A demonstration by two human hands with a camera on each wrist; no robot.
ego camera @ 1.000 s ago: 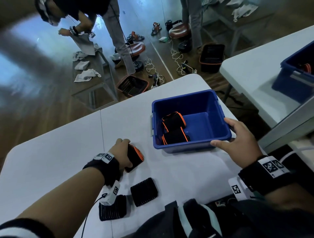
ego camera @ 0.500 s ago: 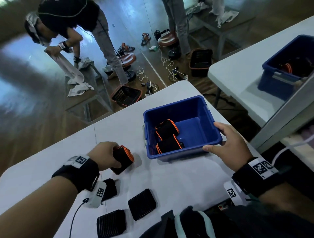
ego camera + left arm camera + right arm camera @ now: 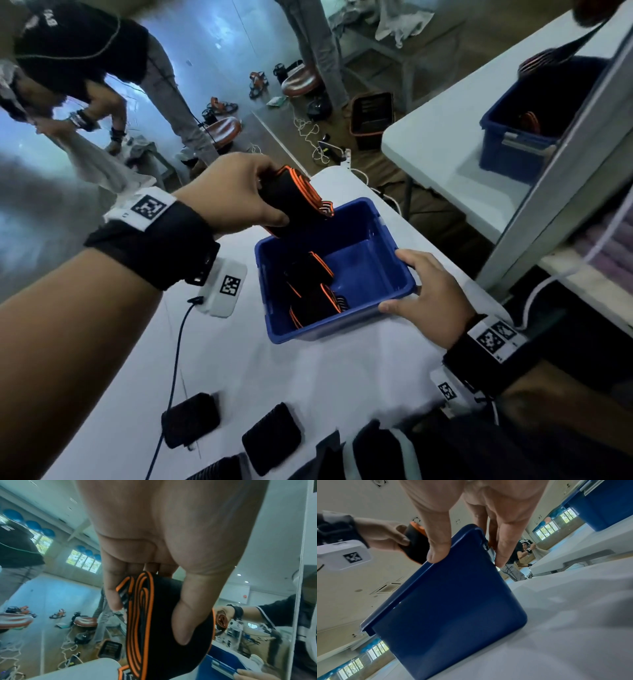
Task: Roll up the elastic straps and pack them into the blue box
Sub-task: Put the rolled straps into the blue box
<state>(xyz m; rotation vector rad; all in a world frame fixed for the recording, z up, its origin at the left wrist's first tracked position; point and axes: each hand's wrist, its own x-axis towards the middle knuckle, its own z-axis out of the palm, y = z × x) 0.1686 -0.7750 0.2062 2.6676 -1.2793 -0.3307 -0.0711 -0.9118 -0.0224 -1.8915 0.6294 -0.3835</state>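
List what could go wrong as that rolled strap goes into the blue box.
1. The left hand holds the rolled strap over the far left rim of the blue box, not its middle; released here, it might clip the rim and land on the table.
2. A loose striped end hangs from the roll, so it may unwind when dropped.
3. The right hand only pinches one corner, so a knock could shift the box.

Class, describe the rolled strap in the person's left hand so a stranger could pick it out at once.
Find the blue box on the white table. Above its far left corner, the left hand grips a rolled black strap with orange edges. Unlike the two rolls inside the box, it is held in the air.
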